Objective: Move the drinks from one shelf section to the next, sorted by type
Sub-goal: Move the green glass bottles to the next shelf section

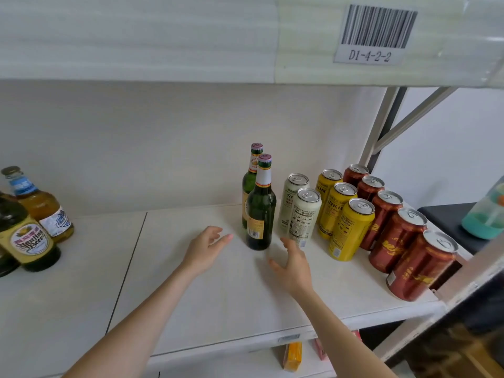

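The left hand (207, 248) and right hand (293, 264) are hovering open, empty, flanking the front green bottle (260, 211). Nudging it into line is probably helping.

A green bottle (260, 211) stands between left hand (207, 248) and right hand (293, 264).

Open shelf (231, 301) left of green bottles (260, 214) — cans (351, 230) (seemingly tight rows) block the right.

Dark bottle (6, 264) and teal container (482, 225), each partly beyond the view's edge.
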### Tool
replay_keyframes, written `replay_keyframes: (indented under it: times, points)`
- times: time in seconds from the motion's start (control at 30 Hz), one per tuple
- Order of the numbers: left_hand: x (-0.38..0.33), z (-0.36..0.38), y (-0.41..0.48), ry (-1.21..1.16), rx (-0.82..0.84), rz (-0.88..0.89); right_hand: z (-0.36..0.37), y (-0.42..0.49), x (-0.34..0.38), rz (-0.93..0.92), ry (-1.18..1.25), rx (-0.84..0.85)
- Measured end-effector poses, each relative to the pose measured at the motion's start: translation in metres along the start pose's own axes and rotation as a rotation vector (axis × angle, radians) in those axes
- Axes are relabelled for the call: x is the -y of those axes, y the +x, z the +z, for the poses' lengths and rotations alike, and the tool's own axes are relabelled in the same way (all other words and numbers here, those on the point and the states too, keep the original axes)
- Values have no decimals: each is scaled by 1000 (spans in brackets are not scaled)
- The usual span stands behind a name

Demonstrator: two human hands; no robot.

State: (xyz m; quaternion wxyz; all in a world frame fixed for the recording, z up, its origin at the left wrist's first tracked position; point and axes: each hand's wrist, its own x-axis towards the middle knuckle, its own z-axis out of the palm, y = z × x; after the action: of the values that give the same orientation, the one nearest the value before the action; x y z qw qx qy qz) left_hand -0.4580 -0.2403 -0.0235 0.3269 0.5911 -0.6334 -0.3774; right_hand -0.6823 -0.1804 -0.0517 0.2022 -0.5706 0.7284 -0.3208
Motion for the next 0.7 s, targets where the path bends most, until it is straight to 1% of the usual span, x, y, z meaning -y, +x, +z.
replay_keyframes:
  times: [0.07, 0.13, 0.2, 0.27, 0.47, 0.7]
  points:
    - [13, -3, -11, 218, -13, 88, -3, -13, 3, -34, -167, 1]
    - [23, -4, -24, 432, -14, 174, -4, -26, 5, -61, -284, 10]
    - [32, -3, -37, 646, 4, 211, -4, -39, 7, -86, -379, 17]
    - [36, -2, -51, 787, 27, 216, -2, -52, 9, -109, -465, 23]
    - [41, -3, -96, 911, 5, 286, 1, -90, 14, -217, -596, 12]
    - [48, -14, -158, 938, -53, 285, 0, -140, 27, -246, -669, 26]
